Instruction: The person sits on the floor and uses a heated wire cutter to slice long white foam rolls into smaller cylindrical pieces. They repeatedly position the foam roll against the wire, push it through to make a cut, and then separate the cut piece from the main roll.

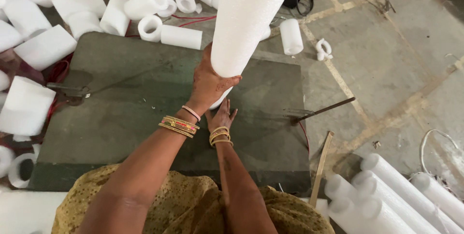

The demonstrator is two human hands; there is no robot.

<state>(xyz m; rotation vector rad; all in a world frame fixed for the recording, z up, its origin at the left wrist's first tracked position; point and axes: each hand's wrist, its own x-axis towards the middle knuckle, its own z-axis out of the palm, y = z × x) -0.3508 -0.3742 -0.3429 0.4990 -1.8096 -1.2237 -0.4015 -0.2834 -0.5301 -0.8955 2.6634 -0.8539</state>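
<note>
A long white foam tube (246,16) leans up from the dark green board (121,118), with its lower end near the board's middle. My left hand (208,82) is wrapped around the tube just above that lower end. Just below the tube's end, my right hand (221,115) lies on the board. Its fingers are spread and touch the tube's bottom edge. Both wrists wear bangles.
Cut white foam pieces and short rings (145,4) are heaped behind and to the left of the board. Long foam tubes (386,190) lie on the concrete floor at the lower right. A metal bracket (67,90) sits at the board's left edge and a metal rod (321,111) at its right.
</note>
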